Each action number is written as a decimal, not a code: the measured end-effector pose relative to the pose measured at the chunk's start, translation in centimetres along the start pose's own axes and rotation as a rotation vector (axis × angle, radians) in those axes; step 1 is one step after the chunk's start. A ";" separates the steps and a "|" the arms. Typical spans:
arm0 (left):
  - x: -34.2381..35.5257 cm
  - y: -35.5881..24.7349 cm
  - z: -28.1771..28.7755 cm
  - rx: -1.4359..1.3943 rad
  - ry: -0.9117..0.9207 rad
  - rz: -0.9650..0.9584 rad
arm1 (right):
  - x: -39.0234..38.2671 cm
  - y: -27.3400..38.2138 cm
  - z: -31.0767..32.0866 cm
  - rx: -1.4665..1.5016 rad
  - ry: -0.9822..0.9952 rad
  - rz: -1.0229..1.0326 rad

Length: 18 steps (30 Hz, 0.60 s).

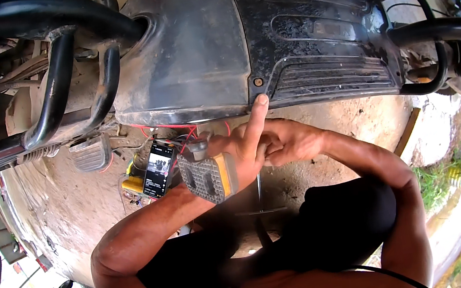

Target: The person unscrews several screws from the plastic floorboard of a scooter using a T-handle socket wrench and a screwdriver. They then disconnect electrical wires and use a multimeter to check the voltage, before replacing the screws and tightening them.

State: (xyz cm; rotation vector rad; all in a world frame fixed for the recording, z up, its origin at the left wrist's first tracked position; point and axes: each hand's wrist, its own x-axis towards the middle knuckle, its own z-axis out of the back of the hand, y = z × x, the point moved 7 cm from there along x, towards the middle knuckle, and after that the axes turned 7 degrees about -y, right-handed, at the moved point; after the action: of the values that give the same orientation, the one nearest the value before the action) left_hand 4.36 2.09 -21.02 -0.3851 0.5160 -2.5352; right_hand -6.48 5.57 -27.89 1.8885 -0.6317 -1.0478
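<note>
My left hand (245,148) has its index finger extended up to the lower edge of the black ridged footboard (323,27), just below a bolt (258,82). A pedal-like piece (208,176) with textured grey rubber overlaps that hand and wrist. My right hand (285,139) is beside it with curled fingers; what they hold is hidden. A metal T-handled tool (260,195) stands upright below both hands, its top hidden by them. A phone (156,168) with a lit screen lies left of my left hand, beside red wires (186,141).
Black tube bars (59,79) and a grey pedal (89,152) are at left. The grey body panel (178,57) adjoins the footboard, with more tubing (431,33) at right. A yellow object (133,184) is by the phone. A wooden strip (406,129) lies right.
</note>
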 end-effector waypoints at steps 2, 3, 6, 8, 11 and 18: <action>-0.7 0.6 0.6 0.032 -0.017 0.025 | 1.7 0.1 -1.1 0.094 0.067 0.047; -0.7 0.5 0.6 0.057 -0.007 0.030 | 1.6 0.5 -1.4 0.180 0.082 0.065; -0.6 0.5 0.3 0.043 -0.064 0.021 | 1.0 0.2 -1.7 0.012 0.052 0.091; -0.1 -0.1 0.0 -0.017 -0.136 -0.014 | 0.3 -0.1 -1.7 -0.093 -0.023 0.040; 0.0 0.0 0.1 -0.077 -0.138 0.000 | 0.6 -2.2 -1.2 -0.201 -0.047 0.085; -0.5 0.3 0.8 -0.017 0.035 0.040 | -5.5 0.2 1.4 -0.772 -0.048 0.162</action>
State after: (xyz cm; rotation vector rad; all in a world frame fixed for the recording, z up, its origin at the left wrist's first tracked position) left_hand 5.22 1.88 -20.52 -0.3334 0.5535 -2.5049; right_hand -10.51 8.96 -25.80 1.1252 -0.3237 -1.0358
